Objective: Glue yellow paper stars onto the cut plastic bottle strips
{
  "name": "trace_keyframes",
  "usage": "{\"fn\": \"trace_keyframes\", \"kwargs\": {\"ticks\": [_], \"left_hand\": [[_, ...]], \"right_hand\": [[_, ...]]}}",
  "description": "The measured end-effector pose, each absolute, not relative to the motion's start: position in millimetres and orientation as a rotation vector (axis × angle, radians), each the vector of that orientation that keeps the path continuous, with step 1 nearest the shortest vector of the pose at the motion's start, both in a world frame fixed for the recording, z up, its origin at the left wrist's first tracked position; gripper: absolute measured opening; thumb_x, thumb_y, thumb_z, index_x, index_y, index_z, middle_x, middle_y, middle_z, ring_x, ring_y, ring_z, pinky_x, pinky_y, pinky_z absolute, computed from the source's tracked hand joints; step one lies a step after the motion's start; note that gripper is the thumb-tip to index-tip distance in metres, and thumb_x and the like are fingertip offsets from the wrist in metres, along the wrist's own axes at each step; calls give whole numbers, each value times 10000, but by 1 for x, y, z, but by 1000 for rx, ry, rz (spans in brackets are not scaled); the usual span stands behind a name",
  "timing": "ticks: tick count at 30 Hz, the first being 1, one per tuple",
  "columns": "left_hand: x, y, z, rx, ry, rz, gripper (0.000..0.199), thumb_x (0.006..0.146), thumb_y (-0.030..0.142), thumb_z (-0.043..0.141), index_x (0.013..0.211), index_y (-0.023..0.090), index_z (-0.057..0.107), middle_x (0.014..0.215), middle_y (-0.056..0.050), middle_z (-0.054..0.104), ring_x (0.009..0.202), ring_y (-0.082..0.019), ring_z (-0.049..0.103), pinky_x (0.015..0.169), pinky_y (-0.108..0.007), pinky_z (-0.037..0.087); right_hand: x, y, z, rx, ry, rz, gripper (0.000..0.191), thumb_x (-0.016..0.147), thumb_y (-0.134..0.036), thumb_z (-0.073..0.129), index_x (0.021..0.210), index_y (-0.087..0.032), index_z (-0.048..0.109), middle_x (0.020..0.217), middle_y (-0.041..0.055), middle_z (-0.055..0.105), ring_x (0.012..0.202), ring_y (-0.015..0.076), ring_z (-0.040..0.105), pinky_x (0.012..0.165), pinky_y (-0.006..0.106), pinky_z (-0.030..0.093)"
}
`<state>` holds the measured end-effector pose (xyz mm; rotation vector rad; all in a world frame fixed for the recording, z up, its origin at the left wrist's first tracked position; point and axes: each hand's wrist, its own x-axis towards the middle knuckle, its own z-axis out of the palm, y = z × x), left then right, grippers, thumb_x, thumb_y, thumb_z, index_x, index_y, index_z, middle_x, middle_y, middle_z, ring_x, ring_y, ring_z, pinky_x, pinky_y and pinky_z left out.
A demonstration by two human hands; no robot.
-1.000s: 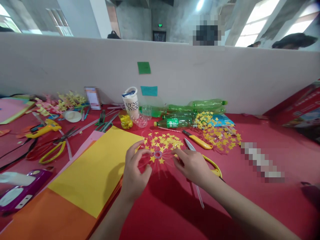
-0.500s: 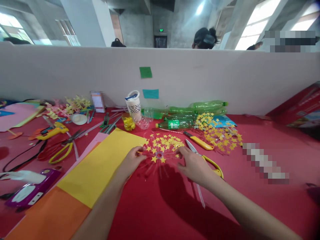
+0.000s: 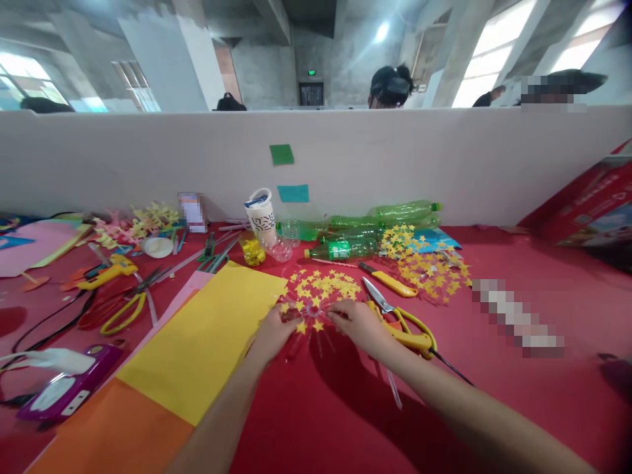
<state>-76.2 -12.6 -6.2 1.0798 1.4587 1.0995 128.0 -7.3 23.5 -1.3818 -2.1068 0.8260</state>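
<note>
Right of the rectangular yellow paper sheet, small yellow stars partly hide a spoked clear plastic piece. Beyond the sheet, a phone screen is blurred; nearer, orange paper is cut off.

Paper left of stars, bottles behind, scissors right

On the red tabletop, around star-covered plastic, lie green bottles at one o'clock, a yellow cutter at three, yellow paper at eight, scissors at nine.
</note>
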Motion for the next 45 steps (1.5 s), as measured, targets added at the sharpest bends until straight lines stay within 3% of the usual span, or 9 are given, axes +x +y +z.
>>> {"fn": "trace_keyframes", "kwargs": {"ticks": [3,8,16,22,28,33,37,41,45], "left_hand": [[-81,-19,0,1070,1441,1128,292,565,266,747,833,169,679,859,-73,702,836,-233,636,810,-340,457],[-86,-33,18,890,1392,1249,367,641,352,734,946,168,647,960,-60,675,812,-170,635,740,-277,483],[-84,-34,18,449,1030,1473,146,739,259,658,813,138,623,838,-47,674,770,-150,654,701,-263,514],[-49,-31,37,681,775,1292,363,712,179,709,1056,193,596,1129,-68,626,930,-225,660,789,-333,518],[-33,-27,48,726,621,1299,276,730,118,690,967,223,596,997,-7,652,950,-205,653,814,-316,513],[-31,-23,37,763,687,1316,259,709,136,723,937,193,613,947,-9,668,871,-172,666,804,-301,518],[-30,-19,32,735,716,1302,246,701,176,743,903,190,604,889,-7,684,847,-189,687,801,-308,514],[-29,-17,35,719,725,1296,233,689,185,752,865,179,599,859,-17,696,844,-198,693,815,-318,512],[-29,-17,34,689,727,1292,220,692,182,748,849,176,592,887,-17,698,845,-198,696,806,-307,517]], "right_hand": [[129,-5,21,-1330,-2013,893,271,879,-261,449,696,-191,636,656,17,660,618,148,606,603,239,426],[133,-2,30,-1240,-1810,983,234,866,-316,470,778,-183,641,739,42,680,696,168,648,660,270,491],[145,1,81,-1149,-1585,1170,268,825,-408,523,802,-169,643,709,52,687,686,182,684,684,317,559],[153,-6,101,-1109,-1579,1246,229,798,-382,570,721,-181,646,691,33,687,653,173,684,664,320,566],[155,-16,112,-1164,-1687,1269,202,810,-333,553,711,-192,659,659,35,697,640,166,679,650,295,548],[156,-19,111,-1243,-1820,1145,136,772,-192,504,716,-199,627,602,-6,664,589,134,643,578,232,492],[156,-21,110,-1231,-1880,995,126,804,-242,519,748,-209,627,565,-25,603,510,119,575,489,225,423],[162,-22,114,-1242,-1918,785,178,832,-346,567,937,-227,649,669,-10,631,517,112,535,465,226,388],[170,-29,120,-1230,-1917,392,199,852,-318,561,1021,-235,625,814,16,653,598,123,566,535,247,439]]}}
